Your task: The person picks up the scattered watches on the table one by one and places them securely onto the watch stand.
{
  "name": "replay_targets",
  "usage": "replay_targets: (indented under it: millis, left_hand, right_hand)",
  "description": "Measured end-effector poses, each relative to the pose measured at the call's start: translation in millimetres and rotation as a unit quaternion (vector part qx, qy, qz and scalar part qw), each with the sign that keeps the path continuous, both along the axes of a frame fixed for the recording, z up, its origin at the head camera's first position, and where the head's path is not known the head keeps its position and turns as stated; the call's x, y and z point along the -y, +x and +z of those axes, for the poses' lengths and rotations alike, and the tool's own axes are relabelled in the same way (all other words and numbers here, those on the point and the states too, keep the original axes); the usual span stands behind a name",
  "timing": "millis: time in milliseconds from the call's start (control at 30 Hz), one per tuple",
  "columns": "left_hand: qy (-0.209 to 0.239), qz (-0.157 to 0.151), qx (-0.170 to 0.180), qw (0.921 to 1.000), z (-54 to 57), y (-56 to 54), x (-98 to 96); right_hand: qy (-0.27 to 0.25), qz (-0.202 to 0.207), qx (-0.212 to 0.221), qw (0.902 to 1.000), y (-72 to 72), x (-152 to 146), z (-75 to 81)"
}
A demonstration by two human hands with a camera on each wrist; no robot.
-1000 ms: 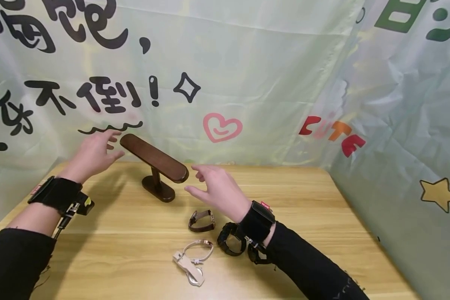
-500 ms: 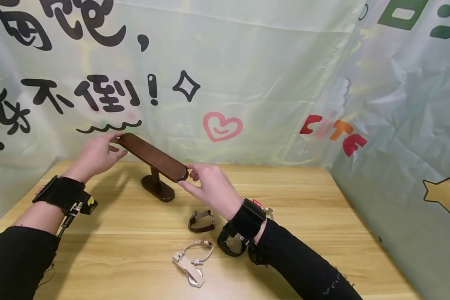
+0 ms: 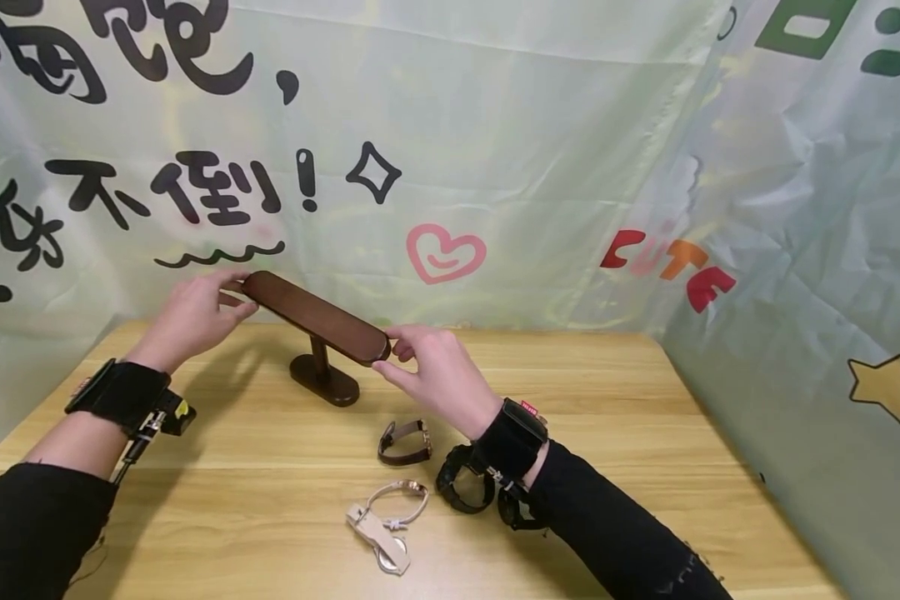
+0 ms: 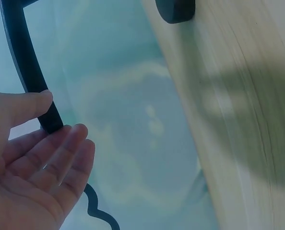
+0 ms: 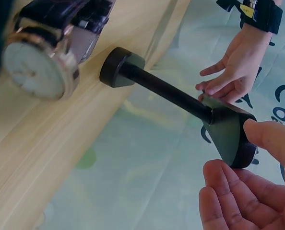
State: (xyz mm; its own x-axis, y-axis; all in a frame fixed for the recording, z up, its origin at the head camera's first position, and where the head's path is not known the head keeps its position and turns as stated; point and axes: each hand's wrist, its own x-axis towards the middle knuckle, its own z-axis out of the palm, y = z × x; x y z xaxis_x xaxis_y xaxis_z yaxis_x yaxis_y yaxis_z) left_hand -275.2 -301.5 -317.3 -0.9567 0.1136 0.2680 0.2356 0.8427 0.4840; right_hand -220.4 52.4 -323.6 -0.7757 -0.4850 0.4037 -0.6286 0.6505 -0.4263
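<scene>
A dark brown wooden T-shaped display stand (image 3: 315,317) rises from its oval base (image 3: 324,383) on the table. My left hand (image 3: 193,315) pinches the far left end of its bar between thumb and fingers, seen close in the left wrist view on the bar (image 4: 29,62). At the near right end, my right hand (image 3: 450,379) grips the bar likewise; in the right wrist view its thumb lies on one face of the bar end (image 5: 236,139) and fingertips are at the other. The bar slants down toward the right in the head view.
A brown-strapped watch (image 3: 411,458) lies in front of the stand. Nearer are a pale-strapped watch (image 3: 377,532), a black watch (image 3: 448,497) and another dark watch (image 3: 521,523) partly behind my sleeve. A rose-gold-cased watch (image 5: 37,67) shows close in the right wrist view. Printed cloth (image 3: 540,167) hangs behind.
Both hands have closed in on the bar ends and taken hold. In the last half second the stand has shifted slightly to the right with them. The watches in front stay put.
</scene>
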Motion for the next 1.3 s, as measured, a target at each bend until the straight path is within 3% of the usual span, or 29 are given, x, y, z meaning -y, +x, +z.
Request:
replay_targets:
  millis: [333, 567, 933, 1300]
  left_hand:
    - [-0.005, -0.026, -0.047, 0.9986, -4.1, 7.1, -11.0]
    - [-0.005, -0.029, -0.041, 0.9987, -3.6, 18.2, -24.2]
    - [0.021, -0.045, -0.082, 0.9953, -9.2, 36.3, -46.4]
    - [0.03, -0.038, -0.116, 0.9921, -14.7, 55.4, -68.8]
  right_hand:
    - [-0.02, -0.016, 0.004, 0.9997, -1.7, -26, 1.5]
    - [-0.036, -0.021, 0.021, 0.9989, -0.9, -48, 0.9]
    - [-0.045, -0.041, 0.02, 0.9979, -2.9, -79, -3.6]
    - [-0.052, -0.071, 0.022, 0.9958, -6.9, -105, -6.3]
